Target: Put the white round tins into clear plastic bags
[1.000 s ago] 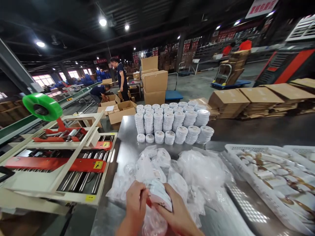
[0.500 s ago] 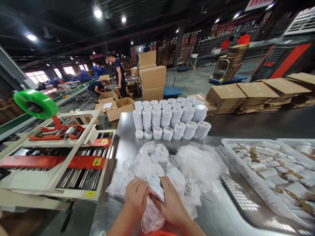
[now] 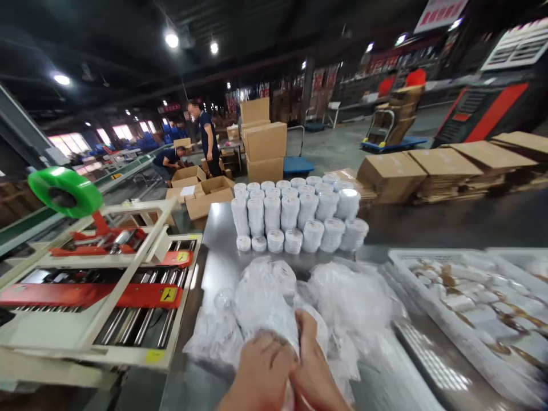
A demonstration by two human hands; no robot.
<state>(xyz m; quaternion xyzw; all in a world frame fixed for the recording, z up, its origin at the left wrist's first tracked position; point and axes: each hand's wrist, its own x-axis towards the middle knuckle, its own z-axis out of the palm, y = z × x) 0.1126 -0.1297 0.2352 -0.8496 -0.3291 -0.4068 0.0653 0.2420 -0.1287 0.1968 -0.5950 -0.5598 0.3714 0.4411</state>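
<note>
My left hand [image 3: 268, 365] is closed, its fingers curled over a clear plastic bag [image 3: 274, 322] with white round pieces inside. Against its other side my right hand [image 3: 314, 362] presses, thumb up along the plastic; its remaining fingers are partly hidden. The two hands touch at the near edge of the metal table. More crumpled clear bags [image 3: 351, 291] lie just beyond and to the right. Behind them stand rows of stacked white round discs [image 3: 290, 211], with shorter stacks [image 3: 312, 235] in front.
White plastic baskets [image 3: 432, 254] of small wrapped white and gold pieces stand right. A carton-sealing machine [image 3: 103, 285] with a green tape roll [image 3: 64, 191] adjoins the table's left. Flattened cartons [image 3: 394, 174] lie behind. Two people [image 3: 208, 137] in dark shirts are by open boxes.
My hands have closed in together around the bag, the left one moving right and down over it. The white stack that showed between my fingers is now mostly covered. The view has tilted slightly.
</note>
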